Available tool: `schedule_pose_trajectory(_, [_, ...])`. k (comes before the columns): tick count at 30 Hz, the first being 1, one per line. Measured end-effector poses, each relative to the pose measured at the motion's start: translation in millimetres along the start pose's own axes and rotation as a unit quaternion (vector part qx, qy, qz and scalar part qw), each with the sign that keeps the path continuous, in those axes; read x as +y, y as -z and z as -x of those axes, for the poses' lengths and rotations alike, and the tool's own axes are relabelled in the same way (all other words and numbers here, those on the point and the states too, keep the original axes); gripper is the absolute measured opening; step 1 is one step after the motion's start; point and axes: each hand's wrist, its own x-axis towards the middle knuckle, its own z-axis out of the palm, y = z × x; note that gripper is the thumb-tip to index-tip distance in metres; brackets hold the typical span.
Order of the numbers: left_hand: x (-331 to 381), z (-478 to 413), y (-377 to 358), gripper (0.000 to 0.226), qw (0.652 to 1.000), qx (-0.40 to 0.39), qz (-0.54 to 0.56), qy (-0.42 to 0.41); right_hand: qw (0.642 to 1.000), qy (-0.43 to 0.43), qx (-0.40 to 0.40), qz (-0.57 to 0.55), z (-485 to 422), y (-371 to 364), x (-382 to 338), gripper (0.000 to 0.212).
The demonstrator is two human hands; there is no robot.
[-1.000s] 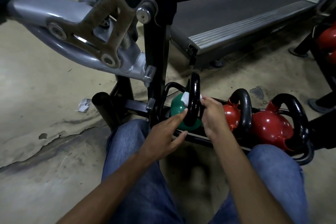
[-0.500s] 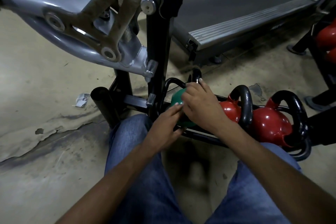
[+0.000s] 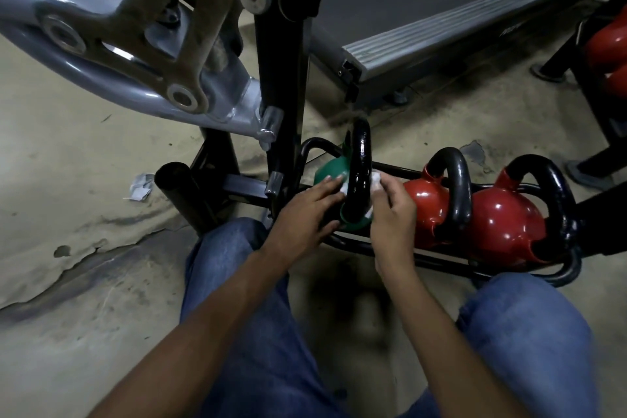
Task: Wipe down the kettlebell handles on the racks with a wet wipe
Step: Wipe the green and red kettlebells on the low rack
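One wipe round handle, right hand pinching, left hand pressing

Between the left hand and right hand the kettlebell is green with a glossy black handle, and the wipe against it is white. Just right of the right hand two bells are shiny red, black-handled too, on a black rack. Below the hands the jeans are faded blue, and beyond the left hand the floor is blotchy tan with dark stains, under a grey frame.
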Motion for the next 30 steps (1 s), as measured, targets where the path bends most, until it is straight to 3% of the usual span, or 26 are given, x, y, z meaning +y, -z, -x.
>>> schedule_pose_trajectory(4, [0.5, -0.3, 1.1, 0.063, 1.0, -0.007, 0.01, 0.019, 0.994, -0.062, -0.048, -0.078, -14.3, 1.3, -6.4, 0.031])
schedule_pose_trajectory(8, [9.6, 2.9, -0.2, 0.072, 0.999, 0.002, 0.022, 0.033, 0.996, -0.042, -0.021, -0.079, 2.6, 13.4, 3.7, 0.019])
schedule_pose_trajectory(10, [13.0, 4.0, -1.7, 0.072, 0.999, 0.005, 0.029, 0.04, 0.999, 0.006, 0.0, -0.054, 11.6, 14.9, 7.5, 0.013])
schedule_pose_trajectory(12, [12.8, 4.5, -2.2, 0.072, 0.999, 0.009, 0.038, 0.038, 0.99, 0.13, -0.016, 0.061, 12.0, 17.3, 9.4, 0.012])
schedule_pose_trajectory(14, [11.6, 4.2, -1.1, 0.071, 0.998, 0.015, 0.045, 0.041, 0.93, 0.298, -0.059, 0.207, -1.1, 22.5, 10.3, 0.012])
schedule_pose_trajectory(16, [9.0, 2.3, 0.2, 0.068, 0.998, 0.02, 0.048, 0.042, 0.828, 0.441, -0.135, 0.319, -25.2, 25.8, 6.4, 0.012])
schedule_pose_trajectory(19, [5.7, 1.6, 1.4, 0.064, 0.998, 0.016, 0.049, 0.031, 0.646, 0.533, -0.232, 0.495, -53.1, 19.8, -10.7, 0.019])
schedule_pose_trajectory(20, [4.7, 1.4, 2.4, 0.061, 0.998, 0.016, 0.049, 0.028, 0.6, 0.538, -0.255, 0.534, -57.3, 15.4, -17.8, 0.023])
schedule_pose_trajectory(22, [4.1, 2.0, 4.6, 0.056, 0.998, 0.02, 0.05, 0.027, 0.544, 0.548, -0.293, 0.564, -59.0, 9.3, -29.6, 0.032])
schedule_pose_trajectory(24, [5.5, 3.8, 6.1, 0.057, 0.997, 0.027, 0.06, 0.027, 0.514, 0.572, -0.309, 0.56, -56.1, 14.4, -28.0, 0.031])
schedule_pose_trajectory(27, [6.4, 3.9, 7.8, 0.065, 0.996, 0.022, 0.086, 0.028, 0.497, 0.614, -0.273, 0.549, -45.4, 39.0, -8.3, 0.023])
schedule_pose_trajectory(28, [6.0, 3.2, 7.9, 0.064, 0.996, 0.018, 0.084, 0.029, 0.516, 0.62, -0.247, 0.537, -40.4, 46.7, -0.7, 0.024])
schedule_pose_trajectory(30, [6.3, 2.6, 7.8, 0.063, 0.996, 0.012, 0.073, 0.039, 0.617, 0.6, -0.185, 0.474, -27.2, 51.7, 11.4, 0.022])
